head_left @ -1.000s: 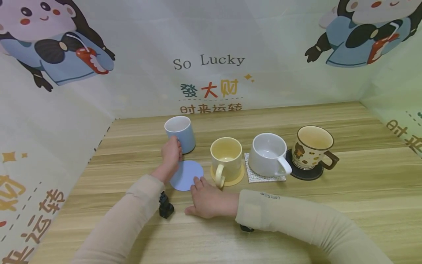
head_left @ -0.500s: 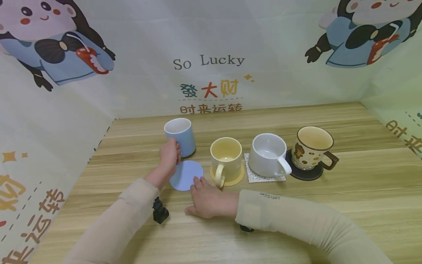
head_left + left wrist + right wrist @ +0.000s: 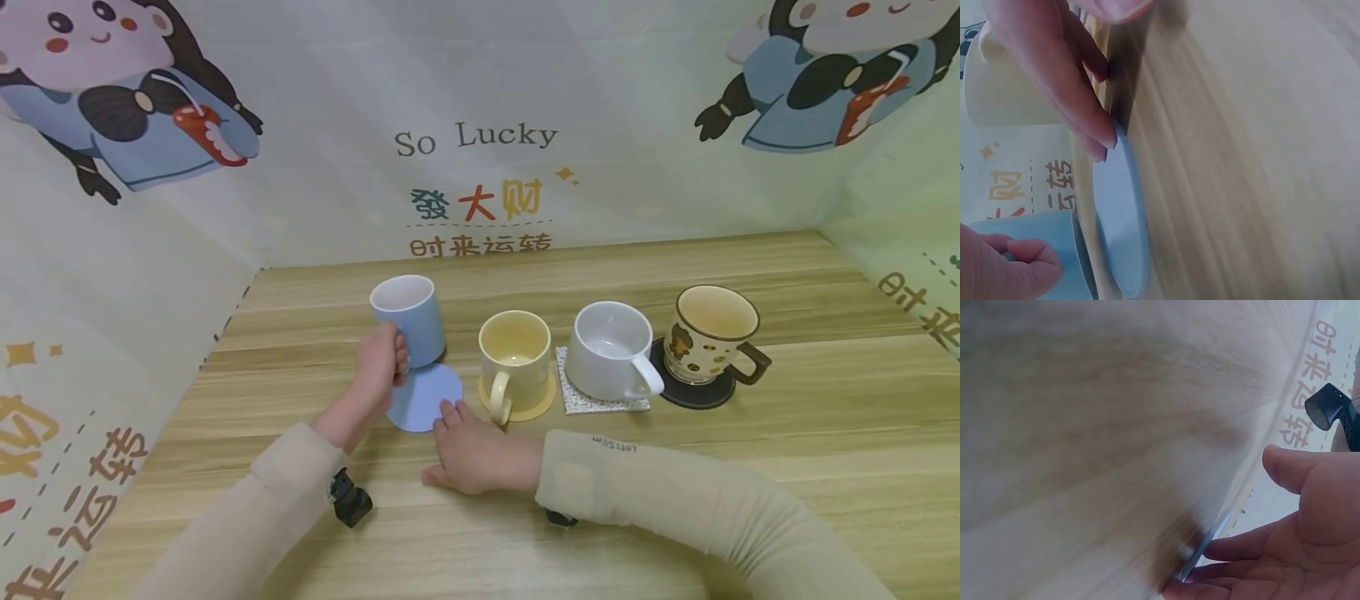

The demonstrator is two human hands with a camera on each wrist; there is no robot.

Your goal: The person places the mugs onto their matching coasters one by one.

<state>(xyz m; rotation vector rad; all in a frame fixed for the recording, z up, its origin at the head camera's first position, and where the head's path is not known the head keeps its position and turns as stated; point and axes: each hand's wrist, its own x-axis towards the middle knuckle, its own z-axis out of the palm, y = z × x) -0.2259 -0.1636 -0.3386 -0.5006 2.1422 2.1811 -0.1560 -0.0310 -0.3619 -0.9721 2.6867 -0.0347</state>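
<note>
My left hand point(image 3: 381, 360) grips the handle of a light blue mug point(image 3: 420, 325), which stands upright with its base right at the far edge of a round blue coaster point(image 3: 424, 402). In the left wrist view, the curled fingers sit against the side of the mug point(image 3: 1054, 228), and the coaster point(image 3: 1124, 219) lies beside its base. My right hand point(image 3: 476, 450) rests low with fingers extended, its fingertips on the coaster's near right edge. The right wrist view has these fingertips on the coaster's thin rim point(image 3: 1200, 550).
Right of the coaster stand a yellow mug point(image 3: 514, 350) on a yellow coaster point(image 3: 542, 404), a white cup point(image 3: 609, 354) on a speckled square coaster point(image 3: 600, 405), and a bear-patterned mug point(image 3: 708, 337) on a black coaster point(image 3: 697, 398). A printed backdrop point(image 3: 637, 167) encloses the wooden table.
My left hand has drawn the blue mug toward me, from behind the coaster to its far edge. The right hand and the coaster have stayed in place.
</note>
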